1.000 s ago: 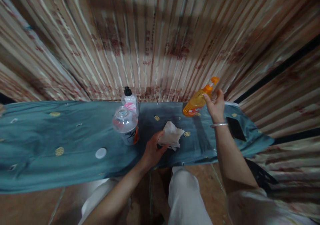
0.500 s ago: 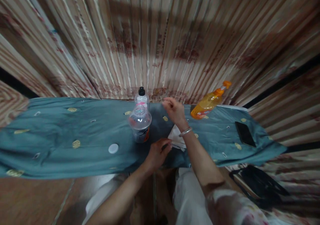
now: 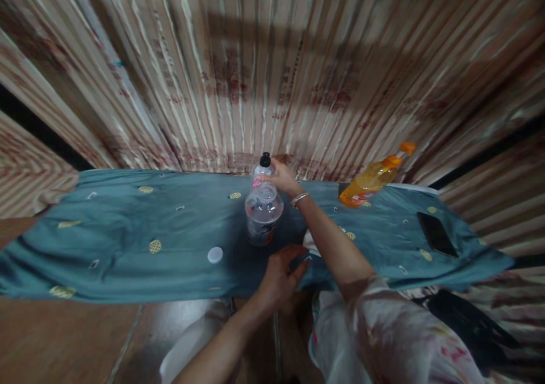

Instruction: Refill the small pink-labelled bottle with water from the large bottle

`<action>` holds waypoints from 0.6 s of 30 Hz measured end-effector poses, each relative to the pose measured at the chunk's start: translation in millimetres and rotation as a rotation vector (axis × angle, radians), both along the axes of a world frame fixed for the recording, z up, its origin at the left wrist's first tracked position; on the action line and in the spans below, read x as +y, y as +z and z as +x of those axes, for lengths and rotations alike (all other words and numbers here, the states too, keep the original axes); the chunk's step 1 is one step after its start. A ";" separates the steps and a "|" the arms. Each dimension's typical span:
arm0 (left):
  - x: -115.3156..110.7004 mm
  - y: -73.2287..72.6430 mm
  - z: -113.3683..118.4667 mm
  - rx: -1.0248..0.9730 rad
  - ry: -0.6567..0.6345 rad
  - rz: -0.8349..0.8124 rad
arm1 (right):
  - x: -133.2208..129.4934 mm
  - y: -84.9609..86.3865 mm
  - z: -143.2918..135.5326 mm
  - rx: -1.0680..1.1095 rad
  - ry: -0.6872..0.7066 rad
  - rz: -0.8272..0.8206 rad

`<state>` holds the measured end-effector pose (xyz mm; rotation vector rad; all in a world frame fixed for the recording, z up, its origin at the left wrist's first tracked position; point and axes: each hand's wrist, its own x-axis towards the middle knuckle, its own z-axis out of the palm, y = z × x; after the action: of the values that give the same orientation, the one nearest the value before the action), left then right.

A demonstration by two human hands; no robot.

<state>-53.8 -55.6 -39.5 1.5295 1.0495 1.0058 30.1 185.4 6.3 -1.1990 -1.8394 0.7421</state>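
My right hand [image 3: 284, 178], with a silver bangle on its wrist, reaches to the back of the table. Its thumb lies across the front and its fingers go behind a clear bottle [image 3: 257, 175] with a black cap and a pink mark. Just in front of that bottle stands a clear plastic cup [image 3: 261, 228] with a domed lid, hiding the bottle's lower part. My left hand [image 3: 283, 270] hovers by the table's near edge, fingers curved and apart from the thumb, holding nothing. Beside its fingertips is a white tissue or cloth [image 3: 313, 244], partly covered by my right forearm.
A pump bottle of orange liquid [image 3: 369, 184] leans to the right at the table's back. Farther right lies a black phone [image 3: 437, 234]. A round white disc [image 3: 215, 254] rests left of the cup. Behind the patterned green tablecloth [image 3: 119, 230] hangs a striped curtain [image 3: 264, 88].
My right hand has moved left from above the white tissue to the black-capped bottle and closed around it. My left hand stays near the tissue. The view has shifted slightly left.
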 end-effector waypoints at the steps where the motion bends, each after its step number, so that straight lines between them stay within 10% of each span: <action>1: -0.4 0.6 -0.1 -0.009 -0.009 0.003 | -3.7 0.7 5.9 -0.007 -0.057 0.015; 9: -7.7 -7.3 16.3 -0.106 -0.030 0.073 | -83.3 15.2 88.9 0.018 -0.489 0.176; 18: 2.4 -18.4 28.3 -0.144 0.133 0.154 | -181.2 19.1 118.1 0.144 -0.362 0.045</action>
<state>-25.5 -53.2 -57.9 1.5000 1.0008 1.2956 148.2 4.2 25.5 -1.3633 -1.4610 0.5621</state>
